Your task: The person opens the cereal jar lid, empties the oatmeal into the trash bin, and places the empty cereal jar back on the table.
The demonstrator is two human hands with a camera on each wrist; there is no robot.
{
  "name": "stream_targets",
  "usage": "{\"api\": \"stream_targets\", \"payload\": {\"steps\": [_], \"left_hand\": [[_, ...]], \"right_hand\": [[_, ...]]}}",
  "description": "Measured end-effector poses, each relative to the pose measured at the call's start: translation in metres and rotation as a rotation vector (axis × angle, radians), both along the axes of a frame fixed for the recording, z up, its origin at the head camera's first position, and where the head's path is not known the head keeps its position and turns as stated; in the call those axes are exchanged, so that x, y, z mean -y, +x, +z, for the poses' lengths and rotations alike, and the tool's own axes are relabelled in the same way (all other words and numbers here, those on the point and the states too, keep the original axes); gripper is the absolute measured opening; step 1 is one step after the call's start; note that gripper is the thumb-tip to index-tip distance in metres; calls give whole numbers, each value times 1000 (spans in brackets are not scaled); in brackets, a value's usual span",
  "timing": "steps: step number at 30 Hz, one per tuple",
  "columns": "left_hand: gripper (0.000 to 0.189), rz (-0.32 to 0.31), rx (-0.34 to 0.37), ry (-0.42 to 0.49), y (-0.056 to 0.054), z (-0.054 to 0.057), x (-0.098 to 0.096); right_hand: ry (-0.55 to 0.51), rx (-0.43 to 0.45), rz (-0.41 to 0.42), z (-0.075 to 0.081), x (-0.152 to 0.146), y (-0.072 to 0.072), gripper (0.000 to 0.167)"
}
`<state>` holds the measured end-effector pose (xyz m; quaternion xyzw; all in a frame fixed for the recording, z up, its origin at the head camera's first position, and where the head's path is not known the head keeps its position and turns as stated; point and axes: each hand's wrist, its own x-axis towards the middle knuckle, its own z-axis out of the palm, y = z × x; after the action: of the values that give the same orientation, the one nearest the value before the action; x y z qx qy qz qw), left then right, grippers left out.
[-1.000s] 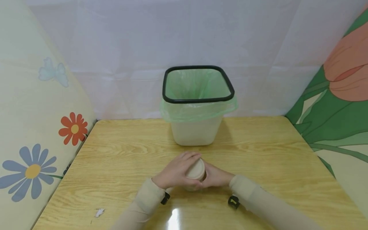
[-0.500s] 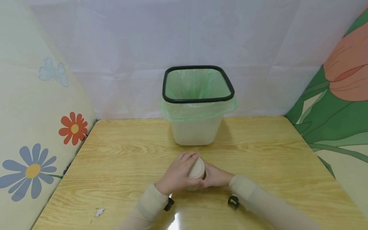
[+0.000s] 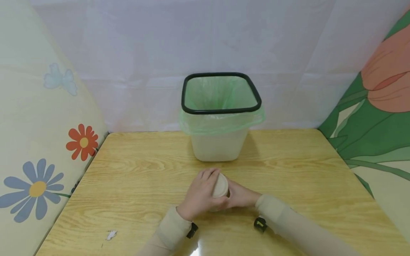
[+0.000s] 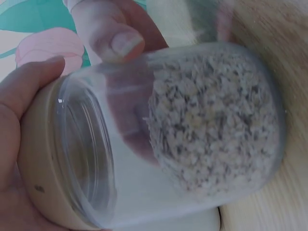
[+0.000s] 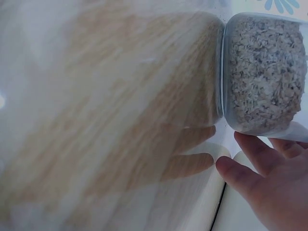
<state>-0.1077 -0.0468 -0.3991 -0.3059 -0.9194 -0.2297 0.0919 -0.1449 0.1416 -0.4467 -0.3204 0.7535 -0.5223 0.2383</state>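
Note:
A clear jar [image 4: 132,192] with a beige lid [image 3: 221,186] stands upright on the wooden table [image 3: 144,167]. Pale flakes with dark specks [image 4: 211,115] fill its lower part, which the left wrist view shows best. My left hand [image 3: 201,193] grips the lid, its fingers curled over the far side and its thumb on the near side. From the right, my right hand [image 3: 241,195] holds the jar's body. In the right wrist view, fingers [image 5: 255,149] of that hand reach around the glassy wall near the base, and the lid lies out of frame.
A pale waste bin [image 3: 216,147] with a black rim and a green liner [image 3: 221,122] stands just behind the jar. A small white scuff [image 3: 111,235] marks the table's front left. Flower-printed panels [image 3: 82,142] border both sides, with a white cloth backdrop [image 3: 144,53] behind.
My left hand has turned on the lid, its wrist swinging toward the right and toward me. The right hand and the jar stay in nearly the same place.

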Motion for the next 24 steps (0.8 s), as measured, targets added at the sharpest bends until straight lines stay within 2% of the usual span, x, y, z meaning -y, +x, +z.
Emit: {"api": "stream_targets", "payload": {"steps": [6, 14, 24], "left_hand": [[79, 64, -55, 33, 4, -3, -5], [77, 135, -131, 32, 8, -6, -11], [78, 244, -157, 45, 13, -6, -20]], "right_hand": [[1, -32, 0, 0, 1, 0, 100], [23, -42, -13, 0, 0, 1, 103], [38, -64, -14, -1, -1, 1, 103]]}}
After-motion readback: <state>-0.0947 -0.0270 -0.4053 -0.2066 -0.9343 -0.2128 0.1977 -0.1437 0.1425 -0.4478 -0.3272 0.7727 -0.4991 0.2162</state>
